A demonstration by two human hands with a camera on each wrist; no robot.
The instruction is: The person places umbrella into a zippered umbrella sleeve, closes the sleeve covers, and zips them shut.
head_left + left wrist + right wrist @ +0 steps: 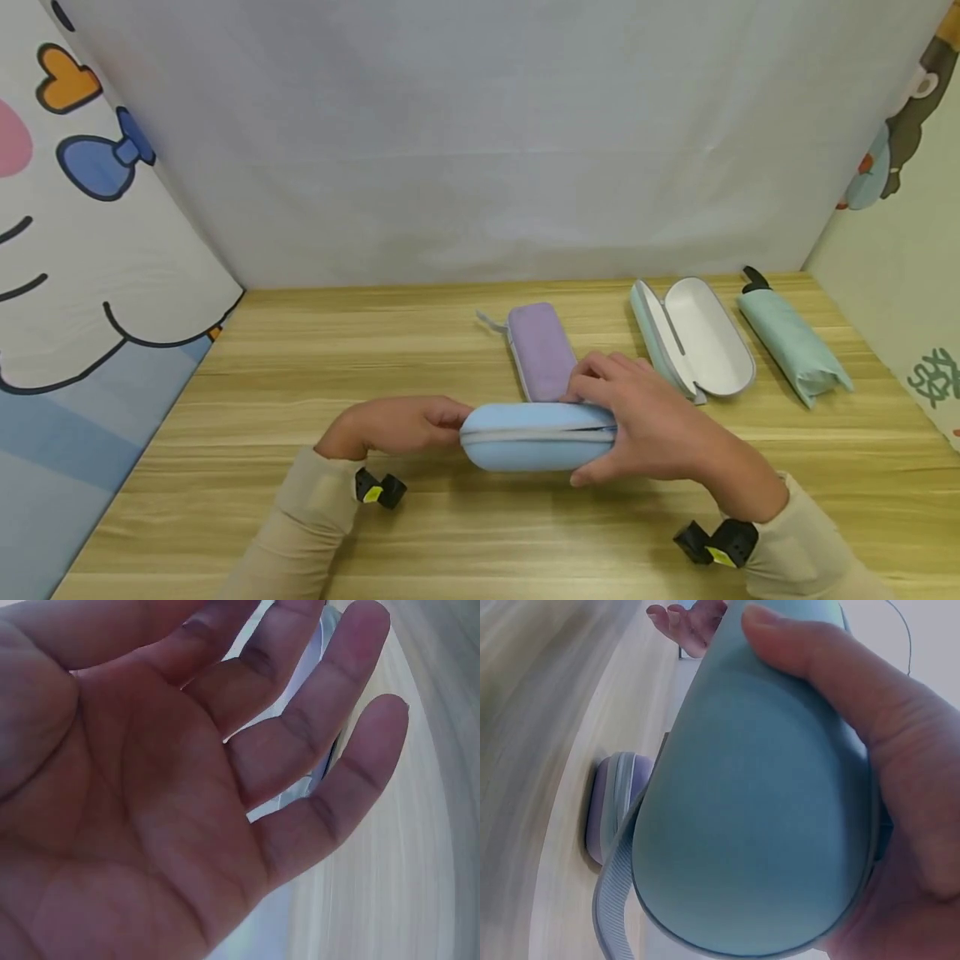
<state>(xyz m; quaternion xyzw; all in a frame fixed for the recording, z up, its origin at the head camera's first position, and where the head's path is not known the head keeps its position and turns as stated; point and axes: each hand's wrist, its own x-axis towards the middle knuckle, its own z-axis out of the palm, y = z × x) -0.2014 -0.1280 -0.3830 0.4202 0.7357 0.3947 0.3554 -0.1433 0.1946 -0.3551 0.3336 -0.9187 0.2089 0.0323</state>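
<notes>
In head view, right hand (652,429) curls its fingers round one blue case (536,457); farther lie one purple case (542,354), one open case (708,333), one umbrella (795,342). Left wrist: left hand (165,787) half-bent, grip I cannot tell. Right wrist: one thumb (832,664) presses the blue case.

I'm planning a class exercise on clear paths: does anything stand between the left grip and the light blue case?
Nothing visible does. In the head view, the left grip is at the left end of the light blue case; the purple case lies beyond, not between.
</notes>
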